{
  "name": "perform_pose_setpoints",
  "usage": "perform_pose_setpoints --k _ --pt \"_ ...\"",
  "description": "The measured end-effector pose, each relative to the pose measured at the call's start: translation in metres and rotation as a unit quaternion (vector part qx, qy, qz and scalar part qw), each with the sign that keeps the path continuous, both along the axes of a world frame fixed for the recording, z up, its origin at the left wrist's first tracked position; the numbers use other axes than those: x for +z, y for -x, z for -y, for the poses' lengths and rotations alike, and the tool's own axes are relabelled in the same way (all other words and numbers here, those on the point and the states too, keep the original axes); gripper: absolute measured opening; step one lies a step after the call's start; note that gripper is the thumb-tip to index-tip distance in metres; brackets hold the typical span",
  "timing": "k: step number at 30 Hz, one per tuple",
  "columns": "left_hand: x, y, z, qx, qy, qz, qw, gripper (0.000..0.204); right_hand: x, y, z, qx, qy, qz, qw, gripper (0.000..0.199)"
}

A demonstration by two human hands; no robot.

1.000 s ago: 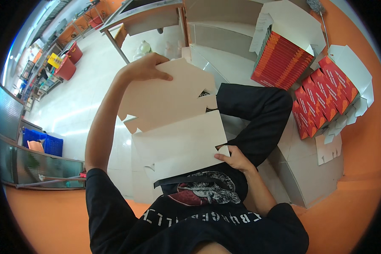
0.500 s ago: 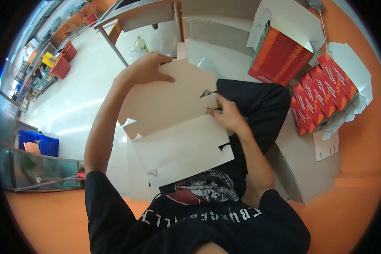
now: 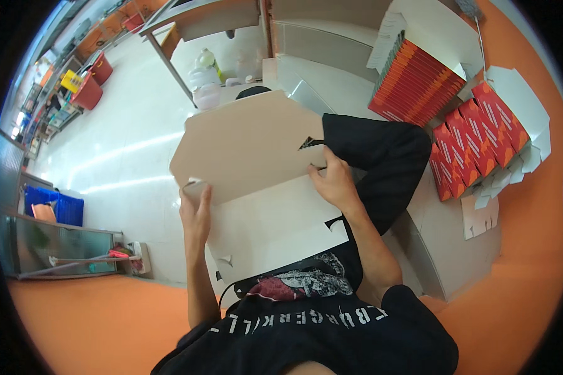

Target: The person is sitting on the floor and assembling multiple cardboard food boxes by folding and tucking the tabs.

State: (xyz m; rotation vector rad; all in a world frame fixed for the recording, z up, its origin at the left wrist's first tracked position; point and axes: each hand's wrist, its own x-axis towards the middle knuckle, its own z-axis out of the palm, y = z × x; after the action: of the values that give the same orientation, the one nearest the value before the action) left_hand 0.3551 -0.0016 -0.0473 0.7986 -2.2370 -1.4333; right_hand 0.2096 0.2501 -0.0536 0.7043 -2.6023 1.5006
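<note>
A large pale cardboard box blank [image 3: 250, 140] lies over my lap, creased across its middle, with slots and tabs cut along its sides. At its left side, by a small folded tab, my left hand [image 3: 196, 209] grips the edge between thumb and fingers. My right hand [image 3: 336, 182] pinches the tab on the opposite side, just below a dark triangular cut-out. The upper panel tilts up away from me; the nearer white panel rests against my shirt. Parts of the fingers are hidden behind the card.
On the right, a stack of red flat cartons [image 3: 417, 81] stands in an open box, beside a row of red folded boxes [image 3: 478, 134]. Plastic bottles [image 3: 206, 72] sit beneath a metal table [image 3: 216, 28]. Blue crates [image 3: 55, 206] and red tubs [image 3: 87, 92] are at the left.
My left hand has come down from the far top edge to the left side tab and grips there. The right hand stays at its tab. The blank has shifted slightly.
</note>
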Motion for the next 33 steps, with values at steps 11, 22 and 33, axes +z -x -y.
perform_pose_setpoints --k 11,22,33 --pt "0.007 0.054 0.034 -0.133 0.04 -0.024 0.99 0.047 0.001 0.009 -0.009 -0.044 -0.034 0.034 0.998 0.026" --pt "0.002 0.053 0.028 -0.117 -0.089 -0.014 0.989 0.049 -0.025 0.021 -0.016 -0.012 0.091 0.094 0.991 0.031" --pt "0.006 0.07 0.024 -0.07 0.027 -0.078 0.994 0.035 -0.013 0.03 0.003 -0.083 0.118 0.055 0.988 0.036"
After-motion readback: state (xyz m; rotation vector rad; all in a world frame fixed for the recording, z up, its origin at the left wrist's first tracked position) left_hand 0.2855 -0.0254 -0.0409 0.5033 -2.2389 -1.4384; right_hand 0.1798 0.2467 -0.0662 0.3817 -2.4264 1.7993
